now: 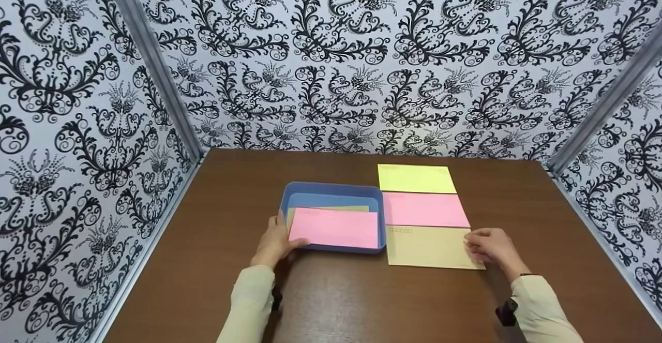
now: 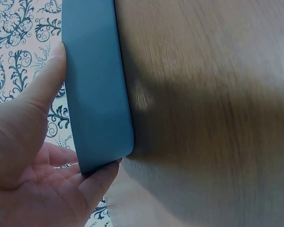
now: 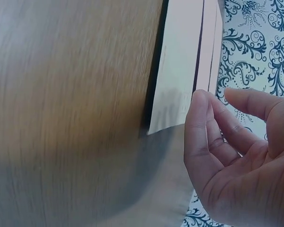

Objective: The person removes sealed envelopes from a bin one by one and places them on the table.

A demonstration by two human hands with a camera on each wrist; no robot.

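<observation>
A blue tray holds a pink envelope lying over a tan one. My left hand grips the tray at its front left corner, the thumb over the front rim and the fingers along the left side. The left wrist view shows the thumb and fingers on either side of the tray's wall. My right hand is at the right edge of a tan envelope on the table. In the right wrist view the fingers are bent close together, with the thumb apart from them and nothing between.
Beyond the tan envelope lie a second pink envelope and a yellow one, in a column along the tray's right side. The brown table ends at patterned walls at the back and both sides.
</observation>
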